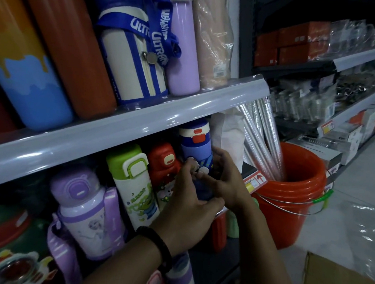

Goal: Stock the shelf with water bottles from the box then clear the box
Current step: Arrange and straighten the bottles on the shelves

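A blue water bottle (196, 147) with a white cap and red button stands upright at the right end of the lower shelf, under the grey shelf rail (125, 124). My left hand (187, 205) grips its lower body from the front, thumb wrapped across. My right hand (223, 176) holds its right side, fingers curled around the cartoon print. To its left stand a red bottle (161, 162), a green-capped white bottle (135, 182) and a purple bottle (84, 205). The cardboard box (341, 283) shows at the bottom right corner, its inside hidden.
Tall flasks fill the upper shelf: an orange-and-blue one (25, 64), a red one (67, 44), a purple one (182, 41). An orange bucket (289, 200) holding wrapped rolls stands on the floor to the right. Clear plastic film (362, 229) lies above the box. More shelves run off at right.
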Action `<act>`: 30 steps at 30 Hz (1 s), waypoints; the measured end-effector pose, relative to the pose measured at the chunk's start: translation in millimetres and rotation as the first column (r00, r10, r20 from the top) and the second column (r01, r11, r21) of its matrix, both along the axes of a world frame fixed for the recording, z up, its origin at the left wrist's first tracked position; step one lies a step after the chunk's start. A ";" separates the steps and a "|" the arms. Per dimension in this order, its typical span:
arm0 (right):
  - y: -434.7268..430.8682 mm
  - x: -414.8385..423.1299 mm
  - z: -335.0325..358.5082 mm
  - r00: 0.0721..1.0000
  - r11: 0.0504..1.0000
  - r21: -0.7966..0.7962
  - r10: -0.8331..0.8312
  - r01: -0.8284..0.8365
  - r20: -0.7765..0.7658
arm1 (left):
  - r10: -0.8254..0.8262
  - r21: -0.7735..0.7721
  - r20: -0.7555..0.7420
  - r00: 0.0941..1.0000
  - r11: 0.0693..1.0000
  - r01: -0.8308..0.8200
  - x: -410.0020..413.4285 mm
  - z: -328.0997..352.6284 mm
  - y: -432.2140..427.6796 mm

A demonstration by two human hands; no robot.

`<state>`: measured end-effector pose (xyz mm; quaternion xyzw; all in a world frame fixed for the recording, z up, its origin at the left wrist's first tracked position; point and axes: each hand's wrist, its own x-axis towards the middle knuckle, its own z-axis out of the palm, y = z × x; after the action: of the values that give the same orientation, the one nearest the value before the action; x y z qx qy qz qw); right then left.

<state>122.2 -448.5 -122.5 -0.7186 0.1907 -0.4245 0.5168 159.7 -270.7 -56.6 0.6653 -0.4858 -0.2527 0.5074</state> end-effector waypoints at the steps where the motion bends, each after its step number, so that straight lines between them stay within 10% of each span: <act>1: -0.6 -1.3 0.0 1.000 1.000 0.005 0.000 0.000 -0.003 | -0.001 -0.004 -0.001 1.000 1.000 0.001 0.1 0.0 -0.4; 30: 13.9 -16.1 4.4 0.996 0.996 -0.072 -0.065 0.060 -0.069 | 0.210 0.149 -0.137 0.968 0.971 -0.190 -9.6 -39.9 43.8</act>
<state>106.1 -434.6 -118.2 -0.7446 0.2164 -0.4210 0.4707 150.1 -226.9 -96.6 0.7225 -0.3581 -0.2821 0.5198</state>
